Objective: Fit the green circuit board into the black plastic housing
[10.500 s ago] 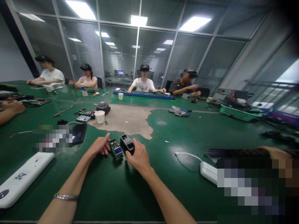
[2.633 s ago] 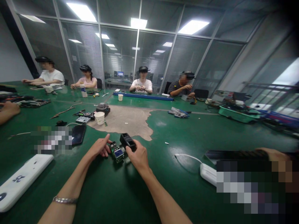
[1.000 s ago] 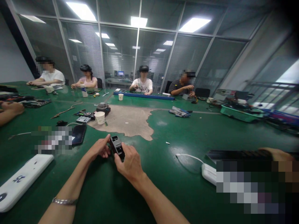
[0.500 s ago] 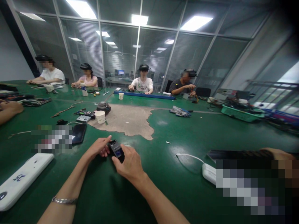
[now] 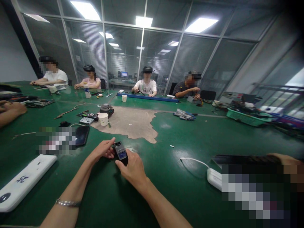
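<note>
A small black device [image 5: 121, 151] with a little bluish screen is held tilted above the green table [image 5: 190, 139]. My right hand [image 5: 133, 164] grips its lower right side between thumb and fingers. At its upper left edge is my left hand [image 5: 105, 149], with the thumb stretched along the top and the other fingers curled beneath. A silvery bracelet [image 5: 68, 203] circles my left wrist. Beyond my hands lies a bare brownish patch [image 5: 133, 122] with a ragged edge, and a paper cup [image 5: 103, 119] stands at its left side.
On the left are a white power bank [image 5: 26, 182] and a dark phone [image 5: 82, 135]. A white cable [image 5: 194, 160] lies at right. Gloves [image 5: 184, 114] and a green basket [image 5: 248, 117] sit farther back. Several people sit around the table; another person's hand [image 5: 15, 109] shows at far left.
The whole view has shifted slightly, so things appear a little farther right. The device looks slightly more upright between my hands, with my grip much the same.
</note>
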